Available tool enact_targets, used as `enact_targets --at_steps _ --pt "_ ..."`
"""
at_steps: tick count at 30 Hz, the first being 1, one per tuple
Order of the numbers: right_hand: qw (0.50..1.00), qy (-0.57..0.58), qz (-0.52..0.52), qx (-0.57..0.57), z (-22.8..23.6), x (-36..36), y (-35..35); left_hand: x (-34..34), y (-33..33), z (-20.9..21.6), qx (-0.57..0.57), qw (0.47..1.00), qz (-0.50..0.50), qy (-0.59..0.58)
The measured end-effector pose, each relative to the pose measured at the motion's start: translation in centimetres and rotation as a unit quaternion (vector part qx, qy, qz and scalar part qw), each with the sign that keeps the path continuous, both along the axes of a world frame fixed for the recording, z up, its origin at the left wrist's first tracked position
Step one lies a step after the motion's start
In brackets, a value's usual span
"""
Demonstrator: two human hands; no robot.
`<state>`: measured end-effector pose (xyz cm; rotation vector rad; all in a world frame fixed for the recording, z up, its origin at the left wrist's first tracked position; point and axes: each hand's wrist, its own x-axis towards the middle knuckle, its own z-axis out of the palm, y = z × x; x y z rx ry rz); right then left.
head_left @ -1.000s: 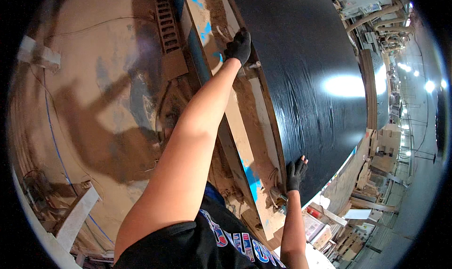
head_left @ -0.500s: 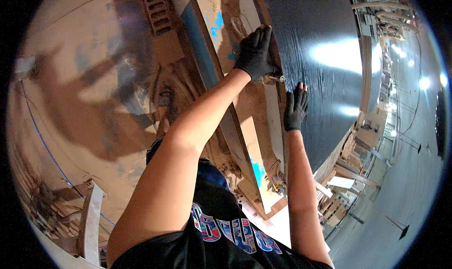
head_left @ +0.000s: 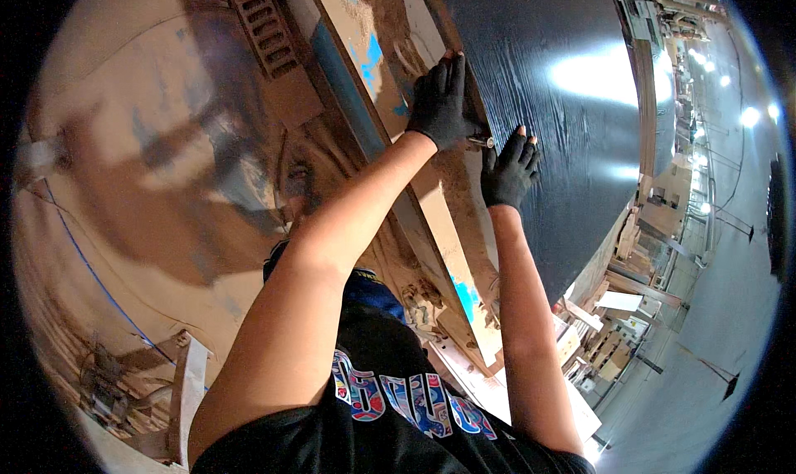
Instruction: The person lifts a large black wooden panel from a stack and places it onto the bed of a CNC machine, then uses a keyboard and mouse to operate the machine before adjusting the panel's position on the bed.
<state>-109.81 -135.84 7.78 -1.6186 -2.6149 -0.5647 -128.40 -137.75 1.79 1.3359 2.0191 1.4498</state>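
A large black panel point(head_left: 572, 159) with a grainy, shiny surface stands to the right, its brown edge running along the machine. My right hand point(head_left: 510, 175), in a black glove with bare fingertips, lies on the panel with its fingers apart. My left hand point(head_left: 439, 101), gloved the same way, rests at the panel's edge with fingers stretched forward; its thumb side is partly hidden. Between the two hands a short metal pin point(head_left: 482, 142) sticks out by the panel's edge. Below the left hand runs a dusty wooden rail point(head_left: 444, 233) with blue paint patches.
Sawdust covers the floor point(head_left: 124, 192) on the left, where a blue hose point(head_left: 91, 267) lies. A slotted metal part point(head_left: 264, 26) sits at the far left of the rail. A grey metal leg point(head_left: 189, 391) stands at lower left. Stacked boards point(head_left: 609, 350) lie at right.
My right hand has slid up and left across the panel, closer to the pin. My left hand has shifted slightly left and down in the picture, and the whole view has moved a little.
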Motion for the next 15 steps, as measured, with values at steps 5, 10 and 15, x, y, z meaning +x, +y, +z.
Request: enact_targets --at_steps 5,10,15 --pt "1.0 0.003 -0.003 0.01 0.1 -0.7 -0.4 0.0 0.2 -0.6 0.019 1.0 0.001 0.003" --pt "0.999 -0.009 -0.034 -0.018 0.4 -1.0 -0.7 0.3 0.2 -0.2 0.003 1.0 -0.01 -0.021" --pt "1.0 0.013 -0.006 0.021 0.3 -1.3 -0.5 0.3 0.1 -0.5 0.007 1.0 -0.015 -0.007"
